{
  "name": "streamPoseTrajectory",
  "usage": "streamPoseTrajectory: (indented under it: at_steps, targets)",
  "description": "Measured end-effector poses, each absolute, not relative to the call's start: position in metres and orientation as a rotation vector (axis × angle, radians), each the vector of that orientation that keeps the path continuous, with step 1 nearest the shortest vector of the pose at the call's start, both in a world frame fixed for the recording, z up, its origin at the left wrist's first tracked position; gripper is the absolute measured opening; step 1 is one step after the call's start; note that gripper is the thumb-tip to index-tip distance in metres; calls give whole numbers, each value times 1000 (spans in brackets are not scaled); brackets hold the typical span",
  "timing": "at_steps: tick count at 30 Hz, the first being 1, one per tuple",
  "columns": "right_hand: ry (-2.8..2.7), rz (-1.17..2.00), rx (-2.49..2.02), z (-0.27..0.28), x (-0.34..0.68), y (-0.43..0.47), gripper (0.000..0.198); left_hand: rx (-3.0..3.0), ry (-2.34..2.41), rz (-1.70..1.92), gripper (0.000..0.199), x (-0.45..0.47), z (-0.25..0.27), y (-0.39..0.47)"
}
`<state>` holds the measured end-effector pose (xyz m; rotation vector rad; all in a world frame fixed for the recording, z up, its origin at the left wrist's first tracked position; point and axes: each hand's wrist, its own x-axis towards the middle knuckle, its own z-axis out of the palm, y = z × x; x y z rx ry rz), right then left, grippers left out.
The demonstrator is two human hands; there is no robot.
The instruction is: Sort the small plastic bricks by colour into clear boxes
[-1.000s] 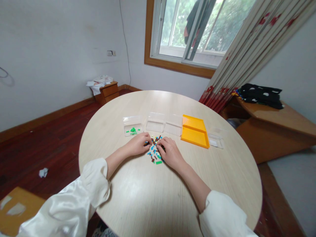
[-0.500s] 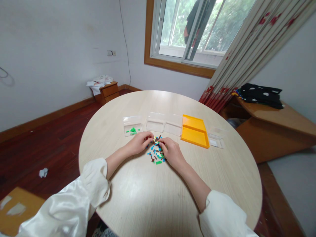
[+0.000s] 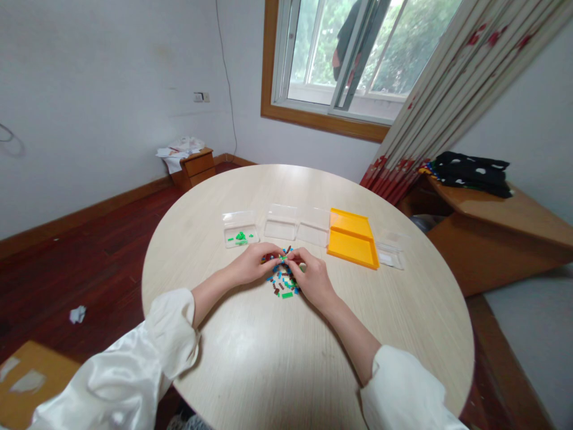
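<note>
Over the brick pile (image 3: 287, 284) there, left hand (image 3: 256, 263) and right hand (image 3: 313, 278) both pinch a small green piece (image 3: 283, 258); the yellow box (image 3: 353, 248) lies toward the table's (image 3: 255, 358) far right edge.

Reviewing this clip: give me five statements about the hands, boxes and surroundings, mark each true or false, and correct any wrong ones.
1. The leftmost clear box holds green pieces. True.
2. The orange case is closed. False: the orange case lies open.
3. The left hand and right hand are close together at the loose pieces. True.
4. A crumpled white scrap is on the table. False: the crumpled white scrap is on the floor.
5. The curtain has red markings. True.
</note>
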<state>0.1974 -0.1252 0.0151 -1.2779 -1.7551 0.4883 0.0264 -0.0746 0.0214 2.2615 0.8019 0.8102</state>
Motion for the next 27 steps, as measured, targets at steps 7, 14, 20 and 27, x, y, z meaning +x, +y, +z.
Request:
streamPoseTrajectory:
  at_steps: [7,14,20,27]
  targets:
    - [-1726,556,-1246,15,198,-124,8,2313,805,829,17,27,18,-74]
    - [-1751,297,-1420,17,228,-118,9,2306,1424,1163,21,7,25,-54]
    - [-1934,248,-1470,10,238,-117,16,2244,1797,1078,19,-10,26,-39]
    - [-2064,302,-1579,17,240,-120,25,2231,1893,972,19,-13,21,-35]
